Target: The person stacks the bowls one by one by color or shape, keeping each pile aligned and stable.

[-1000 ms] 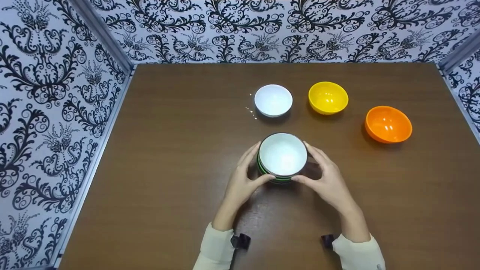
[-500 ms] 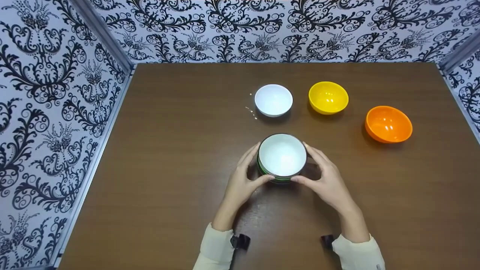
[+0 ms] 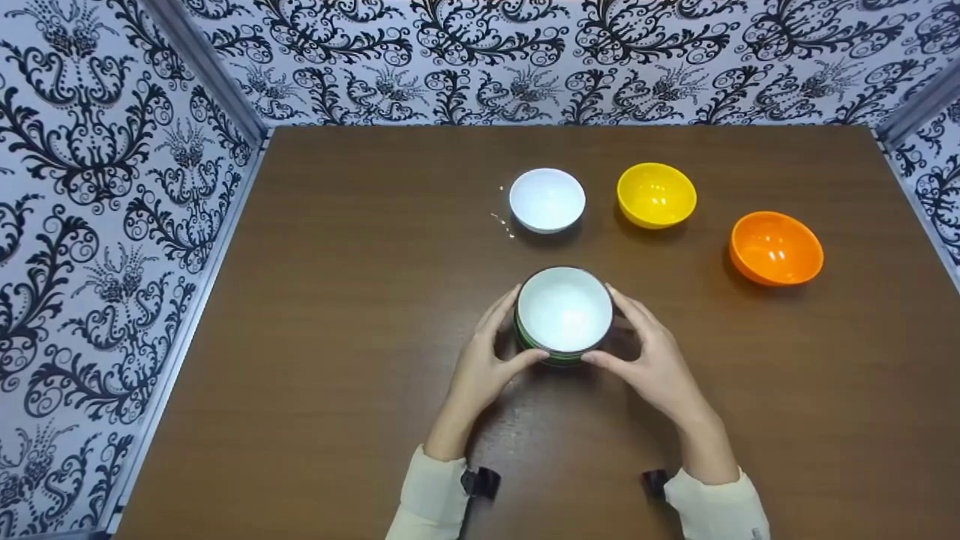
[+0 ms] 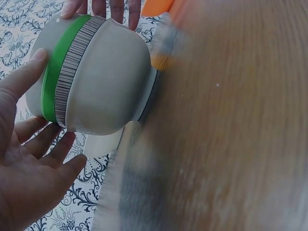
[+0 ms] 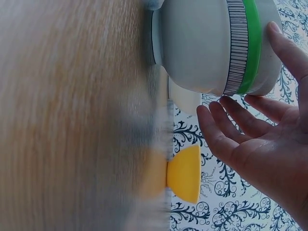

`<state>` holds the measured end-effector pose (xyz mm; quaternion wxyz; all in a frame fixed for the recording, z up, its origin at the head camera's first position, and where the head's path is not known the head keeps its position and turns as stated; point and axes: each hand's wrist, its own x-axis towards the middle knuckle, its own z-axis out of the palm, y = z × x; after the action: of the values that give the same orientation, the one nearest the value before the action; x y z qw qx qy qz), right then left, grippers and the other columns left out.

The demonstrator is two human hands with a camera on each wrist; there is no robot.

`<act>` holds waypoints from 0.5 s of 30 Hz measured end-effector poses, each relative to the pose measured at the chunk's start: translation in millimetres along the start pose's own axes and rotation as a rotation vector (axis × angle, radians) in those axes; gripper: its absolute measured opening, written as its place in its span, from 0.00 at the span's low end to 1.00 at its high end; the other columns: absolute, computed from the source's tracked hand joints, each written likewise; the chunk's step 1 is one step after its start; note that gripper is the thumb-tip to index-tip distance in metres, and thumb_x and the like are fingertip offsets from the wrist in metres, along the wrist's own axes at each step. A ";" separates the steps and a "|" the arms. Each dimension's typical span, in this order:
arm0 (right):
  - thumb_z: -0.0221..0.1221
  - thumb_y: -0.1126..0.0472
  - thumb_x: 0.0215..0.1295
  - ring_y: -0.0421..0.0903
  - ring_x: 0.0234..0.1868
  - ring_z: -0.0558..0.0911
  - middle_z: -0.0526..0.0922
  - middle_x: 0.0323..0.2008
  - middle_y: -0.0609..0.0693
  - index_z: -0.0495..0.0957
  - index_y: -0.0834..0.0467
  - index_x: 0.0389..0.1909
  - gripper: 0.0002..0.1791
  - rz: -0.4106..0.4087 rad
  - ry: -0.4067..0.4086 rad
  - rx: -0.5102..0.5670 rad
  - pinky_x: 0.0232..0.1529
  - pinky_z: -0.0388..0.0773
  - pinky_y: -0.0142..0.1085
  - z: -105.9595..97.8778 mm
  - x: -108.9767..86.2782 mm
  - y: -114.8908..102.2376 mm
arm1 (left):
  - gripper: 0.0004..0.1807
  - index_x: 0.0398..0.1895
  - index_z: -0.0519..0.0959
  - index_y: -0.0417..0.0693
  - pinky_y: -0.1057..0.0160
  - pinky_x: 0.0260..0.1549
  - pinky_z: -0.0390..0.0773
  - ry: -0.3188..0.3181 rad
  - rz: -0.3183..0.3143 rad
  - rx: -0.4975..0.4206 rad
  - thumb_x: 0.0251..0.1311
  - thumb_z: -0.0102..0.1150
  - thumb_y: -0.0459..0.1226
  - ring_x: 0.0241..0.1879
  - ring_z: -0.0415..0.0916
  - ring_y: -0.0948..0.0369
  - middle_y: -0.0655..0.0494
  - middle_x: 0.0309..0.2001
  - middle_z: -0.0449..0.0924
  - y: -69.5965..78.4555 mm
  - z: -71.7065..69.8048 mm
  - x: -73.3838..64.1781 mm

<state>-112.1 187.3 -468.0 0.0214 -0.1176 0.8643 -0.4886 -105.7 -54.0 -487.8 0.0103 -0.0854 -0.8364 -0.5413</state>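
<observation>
Two nested bowls stand upright on the brown table (image 3: 360, 337), in front of the person. The upper bowl (image 3: 565, 309) is white inside with a dark rim. Below it the lower bowl (image 4: 106, 82) is pale, with a green band and a black-and-white striped band near its rim. My left hand (image 3: 484, 367) holds the stack's left side, thumb at the front and fingers reaching round behind. On the right side my right hand (image 3: 660, 367) grips it the same way. Both wrist views show thumbs and fingertips at the level of the upper bowl and the green band.
Behind the stack stands a small white bowl (image 3: 547, 200), with several pale specks on the table to its left. A yellow bowl (image 3: 656, 196) and an orange bowl (image 3: 777, 249) stand farther right. Patterned panels (image 3: 487, 60) border the table's back and sides.
</observation>
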 end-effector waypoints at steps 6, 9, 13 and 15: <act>0.75 0.56 0.52 0.55 0.62 0.79 0.70 0.69 0.54 0.60 0.51 0.76 0.51 0.006 -0.007 -0.011 0.65 0.74 0.54 -0.8 -0.7 -2.3 | 0.47 0.77 0.61 0.57 0.49 0.73 0.64 -0.017 -0.007 -0.030 0.54 0.72 0.50 0.76 0.58 0.55 0.51 0.76 0.61 -1.4 0.5 1.0; 0.74 0.56 0.53 0.55 0.64 0.77 0.70 0.70 0.55 0.60 0.53 0.76 0.50 0.005 -0.012 -0.004 0.65 0.74 0.53 -1.2 -0.7 -4.4 | 0.47 0.77 0.60 0.58 0.50 0.73 0.64 -0.023 -0.003 -0.054 0.54 0.73 0.49 0.76 0.57 0.55 0.53 0.76 0.61 -2.3 0.5 1.0; 0.74 0.55 0.54 0.54 0.64 0.76 0.69 0.70 0.55 0.60 0.54 0.76 0.49 0.006 -0.018 0.001 0.65 0.74 0.53 -2.2 -0.7 -6.2 | 0.48 0.77 0.60 0.58 0.51 0.73 0.63 -0.026 0.001 -0.069 0.53 0.73 0.48 0.76 0.57 0.55 0.53 0.76 0.60 -2.7 0.7 0.8; 0.74 0.56 0.54 0.54 0.65 0.76 0.69 0.70 0.54 0.60 0.54 0.76 0.49 0.007 -0.019 0.004 0.65 0.74 0.53 -2.8 -0.7 -5.9 | 0.48 0.77 0.60 0.58 0.51 0.73 0.63 -0.029 0.000 -0.072 0.53 0.73 0.49 0.76 0.57 0.55 0.53 0.77 0.60 -2.9 1.0 0.8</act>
<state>-110.7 186.9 -461.6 0.0317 -0.1191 0.8634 -0.4892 -106.8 -54.1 -490.8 -0.0047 -0.0936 -0.8163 -0.5700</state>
